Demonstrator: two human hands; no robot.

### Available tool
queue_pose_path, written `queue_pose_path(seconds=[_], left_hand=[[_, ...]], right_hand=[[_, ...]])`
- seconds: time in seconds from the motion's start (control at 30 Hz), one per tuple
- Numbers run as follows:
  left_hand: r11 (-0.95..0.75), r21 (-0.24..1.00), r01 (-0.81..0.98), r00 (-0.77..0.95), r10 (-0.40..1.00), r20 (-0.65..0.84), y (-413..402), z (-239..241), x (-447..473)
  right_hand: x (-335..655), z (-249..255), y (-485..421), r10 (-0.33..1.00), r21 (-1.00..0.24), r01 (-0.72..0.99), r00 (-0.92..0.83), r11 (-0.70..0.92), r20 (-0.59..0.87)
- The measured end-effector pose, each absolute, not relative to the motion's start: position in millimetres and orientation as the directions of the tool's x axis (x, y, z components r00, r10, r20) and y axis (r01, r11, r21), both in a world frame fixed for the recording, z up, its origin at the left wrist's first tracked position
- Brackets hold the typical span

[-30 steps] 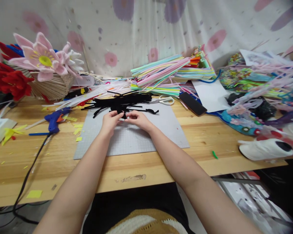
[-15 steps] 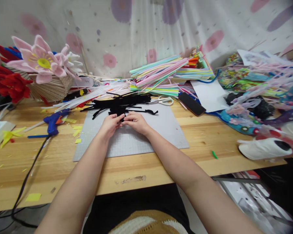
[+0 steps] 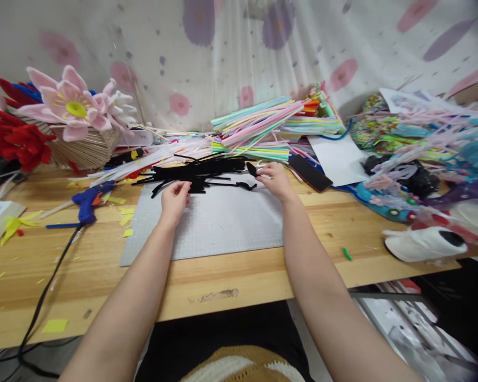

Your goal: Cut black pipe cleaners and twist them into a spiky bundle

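Note:
A pile of black pipe cleaners point(image 3: 195, 171) lies at the far edge of a grey cutting mat point(image 3: 219, 223). My left hand point(image 3: 174, 197) rests on the mat just in front of the pile, fingers loosely apart and holding nothing. My right hand point(image 3: 276, 179) is off to the right at the mat's far corner. It pinches a small black rolled piece point(image 3: 251, 169) between thumb and fingers. A short curled black length point(image 3: 245, 185) lies on the mat between my hands.
Stacked pastel pipe cleaners point(image 3: 263, 124) lie behind the mat, with a black phone point(image 3: 309, 173) and white paper point(image 3: 338, 159) to the right. A blue glue gun point(image 3: 88, 199) lies left, with its cord trailing off the table edge. Fabric flowers point(image 3: 74, 106) stand far left; craft clutter and a white shoe point(image 3: 424, 243) fill the right.
My hands were together at the pile, working a black piece. They have parted: my right hand carried the small black piece to the right, and my left hand let go and stayed put.

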State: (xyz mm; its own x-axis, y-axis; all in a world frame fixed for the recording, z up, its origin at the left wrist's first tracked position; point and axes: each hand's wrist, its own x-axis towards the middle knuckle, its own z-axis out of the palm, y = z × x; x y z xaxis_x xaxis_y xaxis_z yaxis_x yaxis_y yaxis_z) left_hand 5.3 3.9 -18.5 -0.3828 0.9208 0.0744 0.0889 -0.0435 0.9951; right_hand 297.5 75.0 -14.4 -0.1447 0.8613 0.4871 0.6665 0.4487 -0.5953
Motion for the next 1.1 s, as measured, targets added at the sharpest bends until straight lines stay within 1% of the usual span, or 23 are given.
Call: queue_pose_path(seconds=[0.1,0.17,0.23,0.33,0.4,0.47,0.6,0.7,0.8,0.87,0.93,1.0,1.03,1.1], left_hand=[[-0.056,0.936,0.348,-0.353,0.917,0.186,5.5,-25.0,1.8],[-0.082,0.834,0.546,-0.321,0.899,0.299,5.3,-25.4,-0.2],[-0.101,0.706,0.701,-0.267,0.881,0.391,4.6,-23.9,-1.6],[-0.139,0.555,0.82,-0.149,0.885,0.441,3.8,-23.5,-3.5],[-0.167,0.501,0.849,-0.067,0.907,0.415,3.7,-25.6,-5.1],[-0.178,0.489,0.854,-0.02,0.928,0.373,3.8,-28.2,-6.9],[-0.15,0.512,0.846,-0.043,0.937,0.347,3.9,-29.2,-9.3],[-0.123,0.491,0.863,-0.061,0.938,0.341,3.3,-27.1,-8.2],[-0.118,0.449,0.886,-0.067,0.924,0.375,2.0,-25.1,-5.6],[-0.144,0.43,0.891,-0.055,0.907,0.417,1.2,-23.8,-4.1],[-0.184,0.424,0.887,-0.039,0.884,0.466,0.9,-22.4,-3.0],[-0.213,0.426,0.879,-0.041,0.857,0.514,0.8,-21.1,-2.1],[-0.22,0.426,0.877,-0.046,0.846,0.531,0.8,-20.7,-1.6],[-0.224,0.423,0.878,-0.045,0.841,0.539,0.6,-20.4,-0.1]], right_hand=[[328.0,-28.0,79.3,0.913,-0.641,0.664,-0.169,0.384,0.371],[331.6,-34.9,79.7,0.933,-0.671,0.654,-0.175,0.35,0.315],[326.1,-38.3,79.7,0.933,-0.676,0.644,-0.211,0.357,0.292],[313.5,-39.1,80.2,0.91,-0.634,0.653,-0.289,0.414,0.297],[308.3,-38.9,80.3,0.902,-0.604,0.671,-0.304,0.431,0.306],[306.9,-39.1,79.6,0.906,-0.594,0.685,-0.29,0.421,0.308],[309.8,-40.2,76.5,0.931,-0.614,0.702,-0.232,0.361,0.282],[311.4,-39.4,74.2,0.949,-0.66,0.686,-0.164,0.305,0.269],[309.5,-33.6,73.2,0.928,-0.69,0.662,-0.025,0.293,0.37],[304.0,-26.5,72.3,0.878,-0.69,0.652,0.075,0.315,0.472],[292.3,-18.2,69.3,0.824,-0.685,0.638,0.136,0.352,0.55],[272.7,-11.6,62.5,0.797,-0.673,0.621,0.123,0.403,0.591],[260.1,-9.6,57.4,0.797,-0.664,0.609,0.084,0.434,0.598],[231.6,-9.0,44.9,0.807,-0.64,0.582,-0.049,0.501,0.588]])
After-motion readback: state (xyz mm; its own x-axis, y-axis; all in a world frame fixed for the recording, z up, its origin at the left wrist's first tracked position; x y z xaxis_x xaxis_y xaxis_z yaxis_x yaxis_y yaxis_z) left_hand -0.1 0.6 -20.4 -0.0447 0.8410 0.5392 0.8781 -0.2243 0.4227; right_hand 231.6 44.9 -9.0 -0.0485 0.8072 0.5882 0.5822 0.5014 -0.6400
